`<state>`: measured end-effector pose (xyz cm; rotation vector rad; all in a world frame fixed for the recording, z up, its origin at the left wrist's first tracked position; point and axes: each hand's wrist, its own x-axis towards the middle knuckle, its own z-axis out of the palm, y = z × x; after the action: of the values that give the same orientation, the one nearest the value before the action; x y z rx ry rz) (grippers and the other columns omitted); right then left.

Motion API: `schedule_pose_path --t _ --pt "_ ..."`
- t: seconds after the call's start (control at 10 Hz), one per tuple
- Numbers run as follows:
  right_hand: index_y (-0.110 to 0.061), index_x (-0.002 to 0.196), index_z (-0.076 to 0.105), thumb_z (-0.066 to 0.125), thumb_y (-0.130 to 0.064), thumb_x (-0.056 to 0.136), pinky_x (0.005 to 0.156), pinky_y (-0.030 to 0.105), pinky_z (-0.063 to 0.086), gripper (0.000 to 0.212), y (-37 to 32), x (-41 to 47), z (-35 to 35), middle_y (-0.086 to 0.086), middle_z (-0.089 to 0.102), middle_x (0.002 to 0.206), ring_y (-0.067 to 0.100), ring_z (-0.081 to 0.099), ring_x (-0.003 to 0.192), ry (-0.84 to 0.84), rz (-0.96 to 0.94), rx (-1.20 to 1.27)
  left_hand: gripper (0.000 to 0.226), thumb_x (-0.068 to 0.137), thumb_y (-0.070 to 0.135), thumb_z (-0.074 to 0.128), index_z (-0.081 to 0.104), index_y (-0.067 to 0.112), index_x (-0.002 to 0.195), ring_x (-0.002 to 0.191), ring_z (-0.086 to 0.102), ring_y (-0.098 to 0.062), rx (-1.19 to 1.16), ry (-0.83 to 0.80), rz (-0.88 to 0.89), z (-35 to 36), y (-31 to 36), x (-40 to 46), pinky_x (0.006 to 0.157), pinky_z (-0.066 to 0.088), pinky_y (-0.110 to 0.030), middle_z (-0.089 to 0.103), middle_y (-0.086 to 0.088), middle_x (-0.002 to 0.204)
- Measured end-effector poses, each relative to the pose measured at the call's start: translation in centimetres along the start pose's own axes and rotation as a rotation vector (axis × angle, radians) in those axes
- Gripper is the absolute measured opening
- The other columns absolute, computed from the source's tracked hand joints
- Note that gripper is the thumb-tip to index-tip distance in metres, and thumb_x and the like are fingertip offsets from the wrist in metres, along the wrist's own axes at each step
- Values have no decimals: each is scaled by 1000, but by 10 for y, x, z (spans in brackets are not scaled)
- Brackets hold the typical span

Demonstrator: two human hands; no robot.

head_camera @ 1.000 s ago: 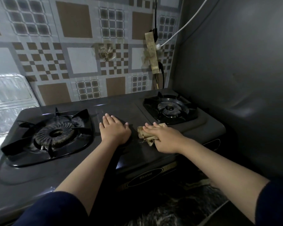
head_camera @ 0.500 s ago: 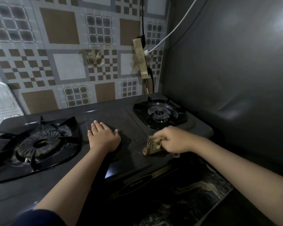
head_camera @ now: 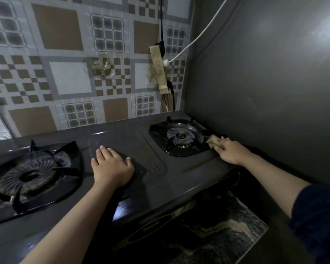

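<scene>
Over on the left, the big left burner (head_camera: 30, 176) sits untouched on the stove (head_camera: 122, 134). Next along, the left hand (head_camera: 112, 166) lies flat on the bare panel between the two rings, fingers straight and spread. There's no grip there at all, just a palm bracing the body.

On to the right burner (head_camera: 181, 137), and here's the action. The cloth (head_camera: 214, 142), a crumpled tan rag, is at that ring's right-hand rim, in the narrow strip of stove top before the grey side panel (head_camera: 274, 92). The right hand (head_camera: 232, 151) has its grip closed over it, fingers curled on top and bunching the fabric, though the fingertips are hidden under the rag.

By the look of it, this is the wiping step, working the far right margin. The next move calls for a firm press and a short drag along that strip. The rag needs to stay low to clear the pan-support prongs, and the knuckles need to stay off the panel.
</scene>
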<state>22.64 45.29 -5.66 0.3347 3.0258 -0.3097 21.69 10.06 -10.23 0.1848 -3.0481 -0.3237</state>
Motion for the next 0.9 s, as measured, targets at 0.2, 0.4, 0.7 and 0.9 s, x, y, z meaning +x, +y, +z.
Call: schedule_pose_path --t 0.2,0.4,0.7,0.9 --pt "-26 150 22 34 -60 92 117 54 4 68 24 4 12 -13 7 159 12 3 148 41 -112 -29 78 96 50 28 13 -5 149 147 5 -35 8 7 0 0 0 0 117 11 -49 5 -24 158" --pt "-35 150 16 32 -60 92 116 52 -2 65 17 8 27 -13 8 159 17 2 149 135 -51 15 78 96 51 28 14 -5 149 147 5 -35 14 8 -3 -1 0 0 117 11 -49 6 -24 158" --pt "-26 150 19 25 -48 98 117 50 2 57 6 0 35 -8 11 160 17 6 148 161 3 26 79 95 51 29 14 -5 149 147 6 -35 19 4 -6 -2 2 -1 117 11 -49 6 -25 158" --pt "-26 150 20 27 -46 98 117 49 0 56 -5 -22 44 -9 11 160 14 5 148 186 0 44 80 95 50 29 14 -5 149 147 4 -35 15 -3 -9 -2 2 -2 117 10 -50 5 -25 158"
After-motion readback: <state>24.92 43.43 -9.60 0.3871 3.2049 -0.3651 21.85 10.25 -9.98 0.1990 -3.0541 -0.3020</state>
